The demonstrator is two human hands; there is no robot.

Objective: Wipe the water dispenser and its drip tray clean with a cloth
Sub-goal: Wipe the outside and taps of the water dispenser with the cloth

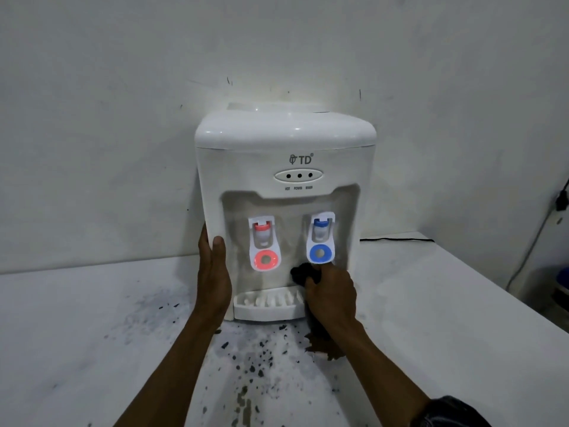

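Note:
A white tabletop water dispenser (286, 167) stands against the wall, with a red tap (264, 241) and a blue tap (320, 238) in its front recess. Its white slotted drip tray (266, 303) sticks out at the bottom. My left hand (214, 272) lies flat against the dispenser's lower left side, thumb on the front edge. My right hand (331, 294) grips a dark cloth (303, 274) and presses it into the recess just under the blue tap, above the tray's right end. A tail of the cloth hangs below my right wrist.
The dispenser sits on a white table (92, 334) spattered with dark stains in front of the tray. A black cable (397, 239) runs along the table behind the dispenser toward a plug on the right wall. The table's right edge drops off at the far right.

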